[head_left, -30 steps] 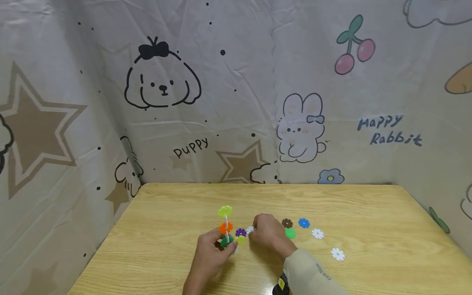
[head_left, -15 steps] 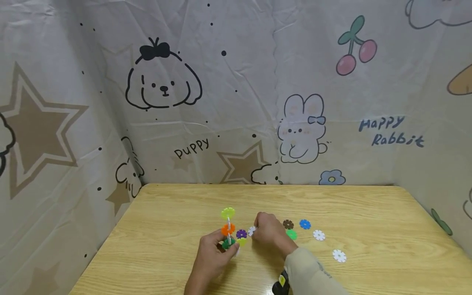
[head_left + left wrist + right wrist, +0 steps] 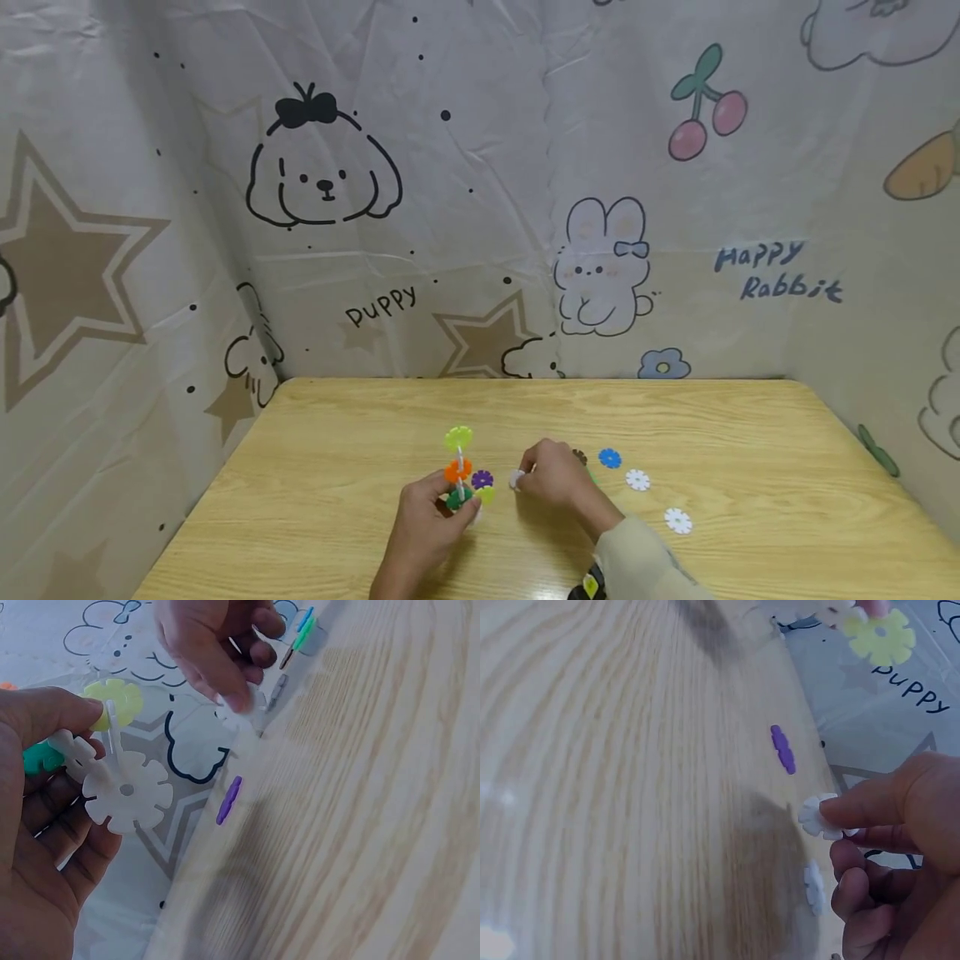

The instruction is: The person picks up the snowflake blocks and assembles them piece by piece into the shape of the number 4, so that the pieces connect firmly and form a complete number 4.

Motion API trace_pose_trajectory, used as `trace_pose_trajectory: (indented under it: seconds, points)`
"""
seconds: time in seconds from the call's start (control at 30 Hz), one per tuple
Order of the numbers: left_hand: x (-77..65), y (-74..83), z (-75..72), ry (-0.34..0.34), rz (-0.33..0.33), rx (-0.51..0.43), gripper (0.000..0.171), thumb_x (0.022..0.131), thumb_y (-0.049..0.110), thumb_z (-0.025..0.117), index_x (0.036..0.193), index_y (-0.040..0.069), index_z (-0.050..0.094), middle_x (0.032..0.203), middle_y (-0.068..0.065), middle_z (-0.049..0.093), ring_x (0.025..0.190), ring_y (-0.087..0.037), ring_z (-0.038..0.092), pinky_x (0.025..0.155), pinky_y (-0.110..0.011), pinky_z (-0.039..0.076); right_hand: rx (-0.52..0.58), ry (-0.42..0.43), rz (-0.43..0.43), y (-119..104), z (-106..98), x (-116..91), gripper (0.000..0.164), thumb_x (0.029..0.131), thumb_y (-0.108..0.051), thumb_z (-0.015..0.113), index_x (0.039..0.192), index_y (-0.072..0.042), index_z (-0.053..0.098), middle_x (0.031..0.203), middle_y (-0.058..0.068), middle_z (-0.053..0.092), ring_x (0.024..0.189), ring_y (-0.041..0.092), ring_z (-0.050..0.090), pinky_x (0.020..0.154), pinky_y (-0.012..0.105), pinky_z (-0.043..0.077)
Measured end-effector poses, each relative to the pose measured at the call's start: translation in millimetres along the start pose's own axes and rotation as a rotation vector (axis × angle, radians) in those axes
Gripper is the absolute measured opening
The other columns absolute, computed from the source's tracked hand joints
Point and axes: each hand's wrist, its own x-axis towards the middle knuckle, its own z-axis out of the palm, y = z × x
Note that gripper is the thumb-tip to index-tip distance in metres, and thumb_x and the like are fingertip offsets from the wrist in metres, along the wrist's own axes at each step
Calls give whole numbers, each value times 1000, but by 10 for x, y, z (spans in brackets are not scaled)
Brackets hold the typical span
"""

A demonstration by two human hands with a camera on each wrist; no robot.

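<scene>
"Gripping a joined piece (image 3: 457,468) with your left hand (image 3: 429,523), you have it above the table (image 3: 337,467) in the head view. Your right hand (image 3: 558,477) pinches one held white disc (image 3: 516,479) near it."

"How many discs in that piece?"

"Four coloured ones show: one upper yellow disc (image 3: 459,436), one orange disc (image 3: 452,472), one dark green disc (image 3: 454,500) and one lower yellow disc (image 3: 486,495). White ones join them, too overlapped to count there."

"And loose on the table?"

"You have six showing: one purple disc (image 3: 483,480), one brown disc (image 3: 580,456), one blue disc (image 3: 610,458), one farther white disc (image 3: 637,480), one nearer white disc (image 3: 678,522), and a sliver of one bright green disc (image 3: 595,479) behind your right hand."

"From the left wrist, how firm is the left grip?"

"Your thumb presses by the lower yellow disc, fingers curled behind the piece. Three white discs (image 3: 142,799) show in it, one facing the camera."

"And the right wrist view?"

"Your thumb and forefinger nip that one held white disc, nearly together; the other fingers curl, holding nothing. One purple disc and one low white disc (image 3: 814,889) lie on the table beside your hand. Your left grip I cannot tell from there."
</scene>
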Motion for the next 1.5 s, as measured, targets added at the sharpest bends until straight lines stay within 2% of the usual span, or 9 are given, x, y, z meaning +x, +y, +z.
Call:
trace_pose_trajectory:
  seconds: [0.13,0.37,0.5,0.8,1.07,1.27,1.5]
  points:
    - [2,1,15,5,13,-1,10,84,9,79,92,6,74,78,8,65,67,-7,57,58,-25,53,14,22,-22,5,-49,-62,14,82,-11,76,70,-11,68,66,-4,59,56,12,47,51,27,39]
    - [-2,5,26,-7,22,9,12,84,7,79,95,7,75,83,6,68,69,-6,57,58,-25,53,168,4,-60,-36,-135,-159,14,86,-11,72,73,-7,70,64,-4,59,57,11,48,51,27,39]
    - [-3,12,35,-27,13,2,13,84,8,79,97,8,75,85,5,69,69,-7,57,59,-25,53,215,4,-74,-77,-187,-213,16,86,-13,71,72,-5,70,63,-5,58,56,10,45,50,26,37]
    - [0,17,40,-54,39,5,14,85,8,79,98,6,74,90,-5,72,72,-7,59,59,-25,52,312,6,-48,-183,-258,-285,22,85,-13,68,67,-1,69,60,-2,58,50,9,37,46,25,30]
    - [3,20,65,-76,21,9,15,85,8,79,99,4,74,92,-2,72,73,-9,60,60,-25,52,388,16,-34,-273,-257,-309,21,84,-13,69,67,-1,70,61,2,62,50,9,45,47,26,40]
    - [9,28,70,-76,34,6,15,86,9,78,99,4,74,90,-5,72,72,-8,60,61,-25,52,416,36,-18,-313,-224,-323,18,83,-13,71,70,-2,73,63,3,64,53,11,51,49,28,46]
    - [4,25,78,-61,67,19,12,85,7,78,95,3,73,89,-4,72,73,-8,60,61,-26,54,425,33,-37,-314,-174,-313,19,83,-11,68,70,1,73,61,1,64,52,9,53,48,26,44]
